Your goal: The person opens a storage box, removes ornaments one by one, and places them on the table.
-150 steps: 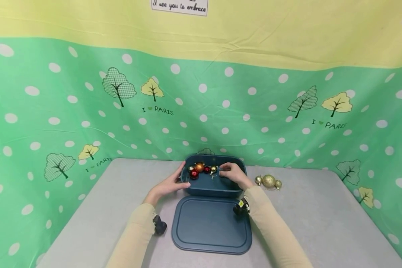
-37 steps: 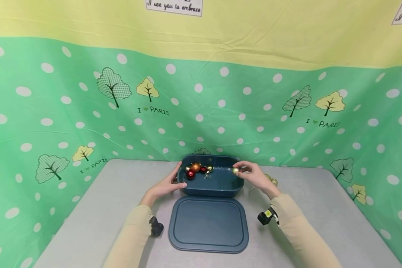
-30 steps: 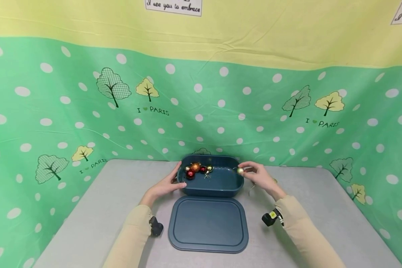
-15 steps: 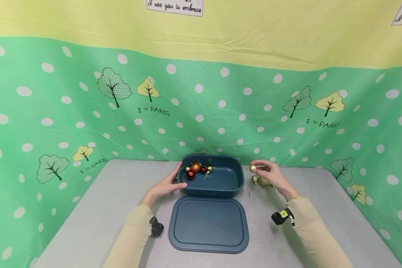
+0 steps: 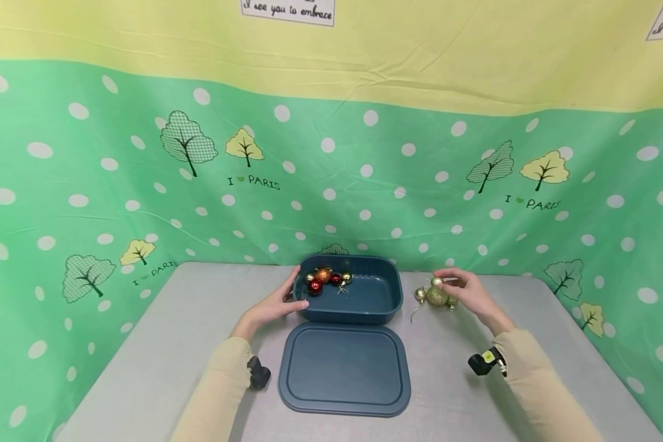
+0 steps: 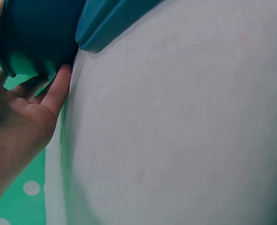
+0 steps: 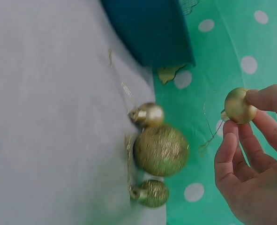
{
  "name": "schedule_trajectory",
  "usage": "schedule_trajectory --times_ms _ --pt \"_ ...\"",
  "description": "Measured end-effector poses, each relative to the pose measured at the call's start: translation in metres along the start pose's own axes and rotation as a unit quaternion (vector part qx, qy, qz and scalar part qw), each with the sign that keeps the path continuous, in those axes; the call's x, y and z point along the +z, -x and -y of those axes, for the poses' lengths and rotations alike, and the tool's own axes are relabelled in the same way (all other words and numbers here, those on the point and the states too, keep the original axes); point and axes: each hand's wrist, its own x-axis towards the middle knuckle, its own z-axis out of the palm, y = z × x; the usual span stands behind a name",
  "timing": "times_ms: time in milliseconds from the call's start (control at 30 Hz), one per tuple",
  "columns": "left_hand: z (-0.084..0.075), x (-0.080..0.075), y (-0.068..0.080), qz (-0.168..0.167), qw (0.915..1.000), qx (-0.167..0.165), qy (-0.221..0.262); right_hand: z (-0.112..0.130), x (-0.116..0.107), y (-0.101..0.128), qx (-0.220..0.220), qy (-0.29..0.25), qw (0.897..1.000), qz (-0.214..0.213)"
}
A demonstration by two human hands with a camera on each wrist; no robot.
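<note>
In the head view my right hand [image 5: 472, 297] pinches a small gold Christmas ball [image 5: 436, 282] just above the table. Its thin hanging thread dangles free in the right wrist view. Close to it, a large glittery gold ball [image 7: 160, 150] sits on the table between a smooth small gold ball [image 7: 150, 114] and a glittery small one [image 7: 155, 193]. My left hand [image 5: 273, 309] holds the dark blue plastic box [image 5: 359, 317] at its left end, thumb near the front corner. Inside, at the left, are an orange ball [image 5: 323, 275], red balls [image 5: 315, 286] and small gold balls [image 5: 346, 278].
A flat blue lid [image 5: 344, 369] lies in front of the box on the grey-white table [image 5: 160, 362]. Behind the table hangs a green and yellow printed cloth [image 5: 331, 166]. Cameras are strapped to both wrists.
My right hand has moved out of the box and rightward, carrying the small gold ball over to the gold balls on the table. The left hand stays at the box's left end.
</note>
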Motion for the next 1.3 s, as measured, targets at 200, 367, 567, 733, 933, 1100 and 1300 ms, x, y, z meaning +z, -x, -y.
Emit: schedule_trajectory --times_ms 200,367,567,733,933,1100,1300 --pt "0.0 0.001 -0.001 0.003 1.0 -0.001 0.004 -0.014 -0.013 0.007 0.005 0.009 1.0 -0.005" --pt "0.0 0.001 -0.001 0.0 1.0 -0.002 0.007 -0.023 -0.021 0.012 0.004 0.024 1.0 -0.008" --pt "0.002 0.0 -0.002 0.001 1.0 0.003 0.002 -0.031 -0.027 0.016 0.003 0.027 1.0 -0.008" --pt "0.002 0.001 -0.002 0.002 1.0 0.0 0.006 -0.038 -0.03 0.019 0.006 0.031 0.999 -0.007" --pt "0.002 0.001 -0.002 -0.001 1.0 -0.001 0.008 -0.048 -0.033 0.022 0.011 0.032 0.999 -0.005" --pt "0.0 0.001 0.0 0.002 0.9999 0.003 0.01 -0.057 -0.034 0.025 0.023 0.04 0.999 -0.006" --pt "-0.005 -0.001 0.002 0.012 0.9998 0.004 0.013 -0.068 -0.032 0.025 0.046 0.051 0.998 -0.008"
